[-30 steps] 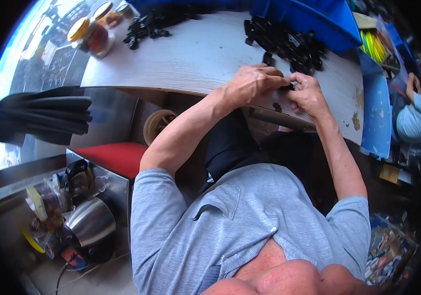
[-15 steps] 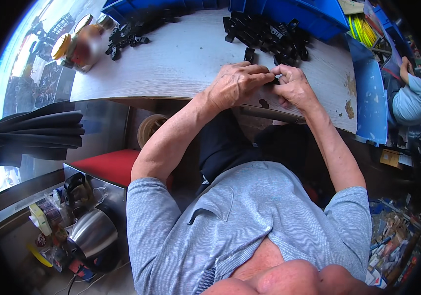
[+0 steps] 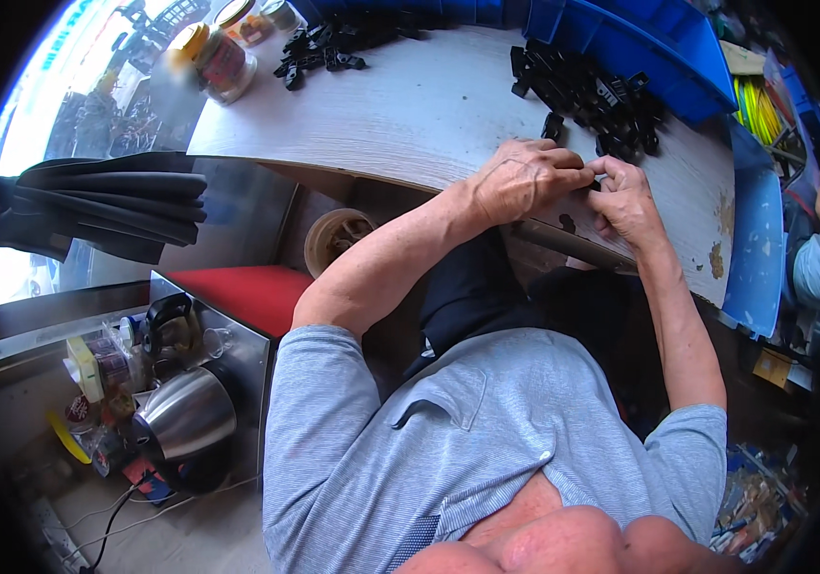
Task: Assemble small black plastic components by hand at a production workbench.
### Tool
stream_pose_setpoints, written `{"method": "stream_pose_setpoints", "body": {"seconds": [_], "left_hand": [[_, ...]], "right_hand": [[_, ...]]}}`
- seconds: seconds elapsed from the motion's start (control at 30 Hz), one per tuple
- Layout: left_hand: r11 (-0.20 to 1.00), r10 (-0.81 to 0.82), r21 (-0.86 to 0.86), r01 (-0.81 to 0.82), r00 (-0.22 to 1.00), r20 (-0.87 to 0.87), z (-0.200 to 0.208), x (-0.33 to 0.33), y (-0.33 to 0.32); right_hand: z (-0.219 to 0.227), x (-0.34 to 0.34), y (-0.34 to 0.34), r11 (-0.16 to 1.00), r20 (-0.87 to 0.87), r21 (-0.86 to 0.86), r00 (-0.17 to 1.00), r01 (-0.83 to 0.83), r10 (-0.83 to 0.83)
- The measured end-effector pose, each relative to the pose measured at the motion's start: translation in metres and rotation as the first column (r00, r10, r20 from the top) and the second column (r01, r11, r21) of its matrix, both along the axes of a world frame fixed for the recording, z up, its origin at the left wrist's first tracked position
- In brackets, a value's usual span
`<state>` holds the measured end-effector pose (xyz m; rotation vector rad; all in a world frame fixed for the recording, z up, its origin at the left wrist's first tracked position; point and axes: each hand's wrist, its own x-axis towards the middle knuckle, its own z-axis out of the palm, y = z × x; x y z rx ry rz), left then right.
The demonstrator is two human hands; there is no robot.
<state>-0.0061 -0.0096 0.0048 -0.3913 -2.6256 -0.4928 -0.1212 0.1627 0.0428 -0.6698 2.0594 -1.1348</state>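
One small black part [image 3: 595, 186], mostly hidden, is pinched in the right hand [image 3: 630, 203] over the white counter [image 3: 400, 115]. The left hand [image 3: 528, 182] meets it, grip unseen; black pieces [image 3: 582, 96] lie heaped beyond.

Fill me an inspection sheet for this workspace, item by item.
Surface: pale tabletop, brown worn patches at its right.
Work items: large pile of black parts, smaller pile farther left.
Clutter: lidded jars at the far left corner.
Hands: right hand pinches a small dark piece, mostly hidden; left hand close against it, grip unclear.
Cables: dark cord and pale cord near the metal kettle.
Surroundings: blue bins behind the piles, another person at right.
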Motion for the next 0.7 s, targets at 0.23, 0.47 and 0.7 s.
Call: {"method": "stream_pose_setpoints", "body": {"seconds": [0.23, 0.47, 0.7], "left_hand": [[0.989, 0.114, -0.102, -0.108, 0.992, 0.054, -0.005, 0.007, 0.008], [0.823, 0.558, 0.358, -0.441, 0.746, -0.363, -0.004, 0.03, -0.067], [0.158, 0.986, 0.03, -0.987, 0.155, -0.067, -0.014, 0.102, -0.253]], "right_hand": [[-0.003, 0.002, 0.0, 1.0, -0.013, 0.001, 0.999, 0.029, -0.029], [-0.004, 0.0, 0.008, 1.0, -0.023, -0.023, 1.0, -0.01, 0.01], [0.0, 0.001, 0.006, 0.994, -0.027, -0.11, 1.0, -0.002, -0.001]]}}
